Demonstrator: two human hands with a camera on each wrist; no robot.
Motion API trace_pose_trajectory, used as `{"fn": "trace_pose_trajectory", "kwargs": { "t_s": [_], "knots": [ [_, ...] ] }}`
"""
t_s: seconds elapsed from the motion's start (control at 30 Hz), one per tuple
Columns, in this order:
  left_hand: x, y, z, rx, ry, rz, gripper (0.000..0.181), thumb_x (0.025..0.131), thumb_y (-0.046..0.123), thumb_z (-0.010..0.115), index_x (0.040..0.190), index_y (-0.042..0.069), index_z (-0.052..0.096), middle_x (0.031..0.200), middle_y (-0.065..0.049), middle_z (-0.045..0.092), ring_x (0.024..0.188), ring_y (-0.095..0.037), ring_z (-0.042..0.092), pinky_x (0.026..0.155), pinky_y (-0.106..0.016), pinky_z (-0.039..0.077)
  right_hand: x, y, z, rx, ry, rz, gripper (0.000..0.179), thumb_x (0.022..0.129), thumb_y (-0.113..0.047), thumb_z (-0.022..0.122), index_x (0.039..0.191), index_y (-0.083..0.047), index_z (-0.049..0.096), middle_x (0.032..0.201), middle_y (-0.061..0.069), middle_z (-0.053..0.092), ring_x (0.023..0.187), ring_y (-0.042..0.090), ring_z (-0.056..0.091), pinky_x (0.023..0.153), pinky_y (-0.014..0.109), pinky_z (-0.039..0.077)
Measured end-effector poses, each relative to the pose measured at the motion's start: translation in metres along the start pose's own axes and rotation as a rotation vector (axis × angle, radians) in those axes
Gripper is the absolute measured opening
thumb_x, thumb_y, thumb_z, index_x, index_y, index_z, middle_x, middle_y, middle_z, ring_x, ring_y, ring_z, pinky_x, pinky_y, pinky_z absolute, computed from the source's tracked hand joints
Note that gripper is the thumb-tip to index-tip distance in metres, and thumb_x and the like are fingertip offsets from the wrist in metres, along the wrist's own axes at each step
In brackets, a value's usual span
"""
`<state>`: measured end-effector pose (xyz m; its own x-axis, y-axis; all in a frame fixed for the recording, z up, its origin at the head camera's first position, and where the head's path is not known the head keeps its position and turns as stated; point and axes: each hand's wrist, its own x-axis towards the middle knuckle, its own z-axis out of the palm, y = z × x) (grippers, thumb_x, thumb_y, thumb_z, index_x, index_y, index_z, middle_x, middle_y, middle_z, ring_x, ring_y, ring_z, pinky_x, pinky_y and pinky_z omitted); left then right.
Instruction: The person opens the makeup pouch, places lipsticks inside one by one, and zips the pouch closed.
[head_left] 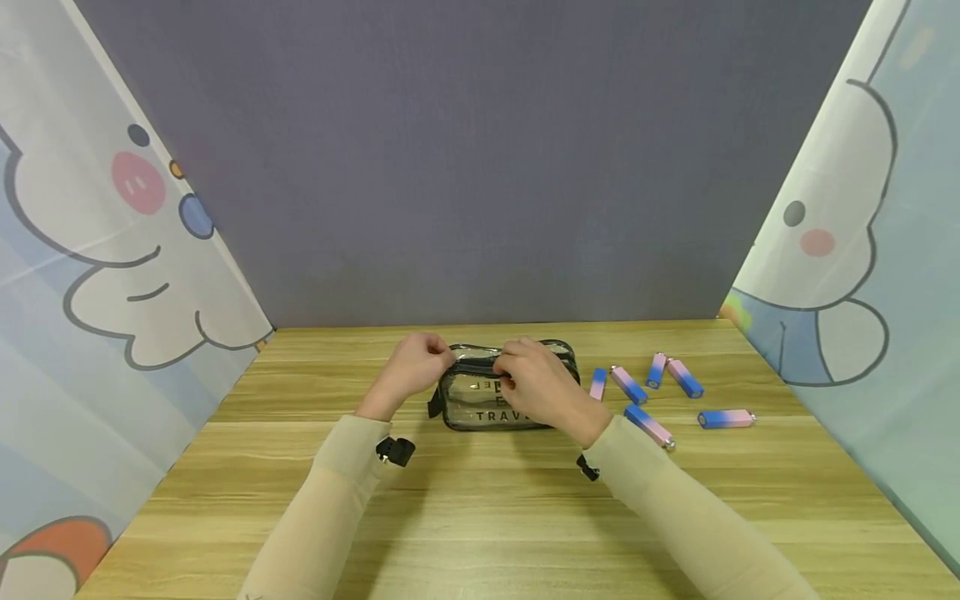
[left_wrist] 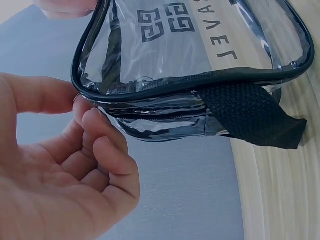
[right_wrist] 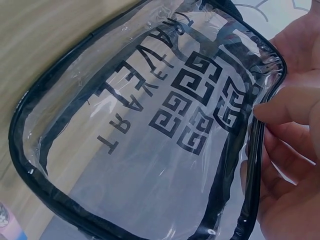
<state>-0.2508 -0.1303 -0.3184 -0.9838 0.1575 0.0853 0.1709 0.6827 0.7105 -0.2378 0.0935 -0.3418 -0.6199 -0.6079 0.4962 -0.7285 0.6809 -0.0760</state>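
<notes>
A clear plastic travel pouch (head_left: 472, 402) with black piping and printed "TRAVEL" lettering stands on the table between both hands. At its top left corner, my left hand (head_left: 411, 367) pinches the edge between thumb and index finger; the left wrist view shows the other fingers of that hand (left_wrist: 65, 165) curled. A black fabric strap (left_wrist: 255, 115) sticks out from this end of the pouch. My right hand (head_left: 536, 383) grips the top edge near the middle. In the right wrist view, its thumb (right_wrist: 282, 106) presses on the dark zip-side rim. The zipper pull is hidden.
Several pink-and-blue box-shaped sticks with silvery ends lie right of the pouch, among them one stick (head_left: 650, 427) near my right wrist and another (head_left: 727, 419) farther right. A grey panel (head_left: 480, 167) stands behind the wooden table (head_left: 480, 533), with cartoon-print curtains (head_left: 847, 333) at both sides.
</notes>
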Motion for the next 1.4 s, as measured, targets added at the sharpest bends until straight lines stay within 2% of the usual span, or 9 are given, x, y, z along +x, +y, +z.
{"fn": "trace_pose_trajectory", "kwargs": {
  "t_s": [0.17, 0.33, 0.53, 0.83, 1.1, 1.4],
  "knots": [
    [0.001, 0.001, 0.001, 0.008, 0.000, 0.002, 0.017, 0.094, 0.017, 0.060, 0.096, 0.006, 0.074, 0.094, -0.008, 0.068, 0.078, -0.021, 0.056, 0.066, -0.033, 0.045, 0.000, 0.000, 0.001, 0.011, 0.009, -0.005, 0.010, 0.086, 0.001, 0.073, 0.089, -0.009, 0.075, 0.090, 0.002, 0.066, 0.078, 0.018, 0.052, 0.075, 0.034, 0.047],
    [0.000, 0.004, 0.002, 0.008, -0.004, 0.003, 0.017, 0.095, 0.016, 0.059, 0.094, 0.006, 0.073, 0.087, -0.007, 0.066, 0.068, -0.019, 0.052, 0.060, -0.032, 0.041, 0.000, 0.000, 0.000, 0.017, 0.005, -0.008, 0.010, 0.087, 0.001, 0.073, 0.091, -0.009, 0.075, 0.091, 0.002, 0.067, 0.080, 0.019, 0.053, 0.076, 0.034, 0.047],
    [0.001, 0.005, 0.003, 0.018, 0.001, 0.009, 0.018, 0.096, 0.014, 0.057, 0.093, 0.007, 0.073, 0.084, -0.007, 0.066, 0.064, -0.019, 0.050, 0.059, -0.032, 0.040, -0.001, 0.000, 0.000, 0.027, 0.004, -0.010, 0.010, 0.088, 0.001, 0.072, 0.092, -0.008, 0.076, 0.092, 0.002, 0.067, 0.080, 0.019, 0.053, 0.075, 0.034, 0.047],
    [0.002, 0.008, 0.006, 0.027, 0.007, 0.033, 0.018, 0.095, 0.012, 0.057, 0.094, 0.006, 0.074, 0.087, -0.006, 0.067, 0.069, -0.020, 0.055, 0.066, -0.034, 0.044, -0.002, 0.002, 0.002, 0.041, 0.017, -0.013, 0.009, 0.088, 0.000, 0.073, 0.092, -0.007, 0.076, 0.092, 0.002, 0.067, 0.078, 0.018, 0.051, 0.073, 0.033, 0.046],
    [0.003, 0.011, 0.009, 0.041, 0.020, 0.039, 0.017, 0.093, 0.011, 0.057, 0.090, 0.006, 0.074, 0.080, -0.005, 0.065, 0.066, -0.020, 0.054, 0.066, -0.034, 0.045, -0.003, 0.003, 0.002, 0.048, 0.027, -0.019, 0.009, 0.087, 0.001, 0.073, 0.091, -0.007, 0.076, 0.091, 0.002, 0.068, 0.080, 0.019, 0.053, 0.075, 0.034, 0.047],
    [0.005, 0.012, 0.011, 0.051, 0.026, 0.029, 0.016, 0.091, 0.011, 0.058, 0.089, 0.007, 0.074, 0.081, -0.004, 0.065, 0.068, -0.020, 0.055, 0.066, -0.033, 0.045, -0.003, 0.004, 0.004, 0.060, 0.016, -0.006, 0.009, 0.087, 0.000, 0.073, 0.092, -0.007, 0.077, 0.093, 0.002, 0.068, 0.082, 0.019, 0.054, 0.076, 0.035, 0.048]
  ]
}}
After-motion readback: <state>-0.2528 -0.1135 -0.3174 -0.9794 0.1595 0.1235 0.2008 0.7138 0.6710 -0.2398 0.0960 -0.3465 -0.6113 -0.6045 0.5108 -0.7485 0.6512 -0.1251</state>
